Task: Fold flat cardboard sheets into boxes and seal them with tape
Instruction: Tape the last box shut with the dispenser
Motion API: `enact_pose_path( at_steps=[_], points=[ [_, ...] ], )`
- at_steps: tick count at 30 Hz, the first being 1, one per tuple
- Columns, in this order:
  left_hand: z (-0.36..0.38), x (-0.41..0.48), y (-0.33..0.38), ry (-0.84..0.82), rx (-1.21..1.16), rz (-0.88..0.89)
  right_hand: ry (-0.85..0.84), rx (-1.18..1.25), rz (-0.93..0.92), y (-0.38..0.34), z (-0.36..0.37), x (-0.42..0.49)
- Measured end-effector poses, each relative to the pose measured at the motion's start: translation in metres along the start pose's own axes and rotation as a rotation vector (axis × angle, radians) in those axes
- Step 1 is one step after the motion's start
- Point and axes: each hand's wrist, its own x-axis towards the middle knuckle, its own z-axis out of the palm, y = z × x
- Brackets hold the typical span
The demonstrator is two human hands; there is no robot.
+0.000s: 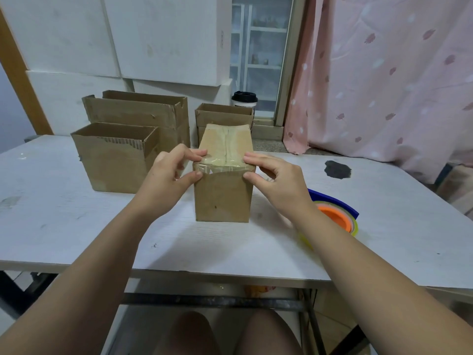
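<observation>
A closed brown cardboard box stands on the white table, clear tape running along its top seam and over its near top edge. My left hand pinches the box's near left top corner, thumb on the front face and fingers on top. At the near right top corner my right hand does the same. A tape dispenser with an orange core and a blue blade guard lies on the table to the right, partly hidden by my right forearm.
Three open-topped cardboard boxes stand behind: one at left, a larger one farther back, and one directly behind the taped box. A lidded cup sits at the back. A dark stain marks the table at right.
</observation>
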Motion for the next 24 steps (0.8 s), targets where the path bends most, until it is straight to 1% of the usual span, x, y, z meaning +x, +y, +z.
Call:
enact_pose_path(
  at_steps=[2,7,11,13,15,18,20,22,24],
  points=[
    [0.003,-0.001,-0.002,0.006,-0.057,-0.011,0.033,0.014,0.001,0.001,0.004,-0.001],
    [0.011,-0.005,0.001,0.058,-0.082,-0.011,0.098,0.113,0.065,0.003,0.012,-0.004],
    [0.013,-0.004,-0.005,0.087,-0.215,-0.053,0.076,0.255,0.096,0.003,0.012,-0.005],
    [0.013,-0.003,-0.007,0.081,-0.263,-0.059,0.076,0.283,0.097,0.004,0.013,-0.005],
    [0.014,-0.002,-0.006,0.088,-0.261,-0.059,0.087,0.281,0.089,0.006,0.014,-0.005],
    [0.013,-0.001,0.000,0.098,-0.141,-0.038,0.062,0.219,0.052,0.009,0.014,-0.007],
    [0.010,0.000,0.003,0.072,-0.044,-0.034,0.049,0.052,-0.047,0.012,0.014,-0.008],
    [0.004,0.001,0.006,0.001,0.005,-0.031,0.054,-0.100,-0.146,0.012,0.014,-0.008],
    [-0.001,0.001,0.012,-0.098,0.084,-0.029,0.035,-0.115,-0.138,0.007,0.012,-0.006]
  ],
)
